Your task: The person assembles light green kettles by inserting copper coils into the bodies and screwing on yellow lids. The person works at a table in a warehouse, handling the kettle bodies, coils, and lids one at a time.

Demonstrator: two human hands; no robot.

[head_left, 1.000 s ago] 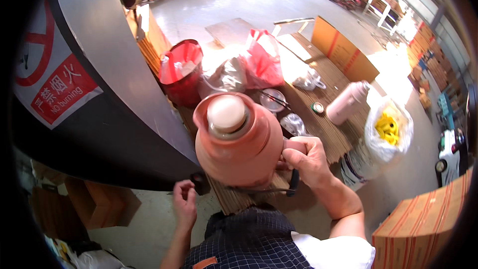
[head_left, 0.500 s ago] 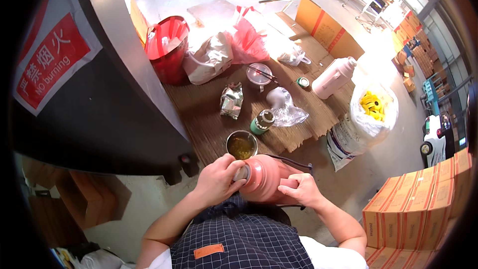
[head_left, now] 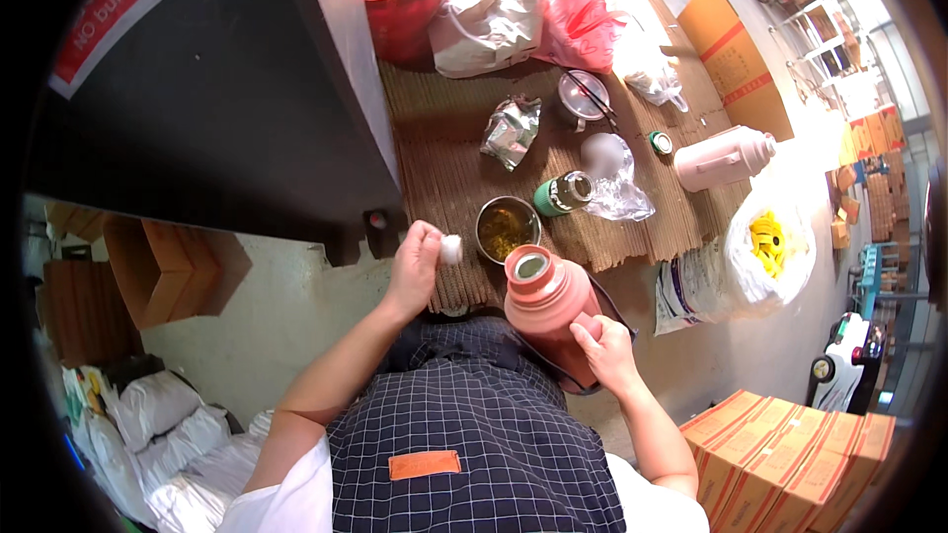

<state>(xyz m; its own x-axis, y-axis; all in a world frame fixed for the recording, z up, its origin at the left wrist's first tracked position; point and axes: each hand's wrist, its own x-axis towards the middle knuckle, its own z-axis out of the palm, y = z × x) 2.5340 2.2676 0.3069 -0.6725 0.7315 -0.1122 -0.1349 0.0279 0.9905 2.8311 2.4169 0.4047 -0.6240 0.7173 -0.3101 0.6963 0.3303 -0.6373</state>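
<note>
My right hand [head_left: 605, 350] is closed on the handle of a pink thermos flask [head_left: 546, 304], tilted near my apron with its mouth uncovered. Pinched in the fingers of my left hand [head_left: 413, 266] is a small white stopper [head_left: 451, 250], held apart from the flask. Between and just beyond the two hands stands a metal cup [head_left: 479, 235] containing yellowish-green liquid with leafy bits in it. A green bottle [head_left: 561, 194] is just right of the cup, and a crumpled silver foil packet [head_left: 513, 132] lies farther back.
Corrugated cardboard [head_left: 434, 153] covers the table. On it are a lidded clear cup [head_left: 583, 97] with chopsticks, a paler pink flask [head_left: 724, 158], bags and a red bucket [head_left: 410, 25]. A white sack [head_left: 780, 276] of yellow pieces stands right; cartons [head_left: 780, 464] are stacked lower right.
My left hand has pulled the stopper off the flask's mouth and moved left with it. The flask has turned more upright in my right hand. The head view has shifted.
</note>
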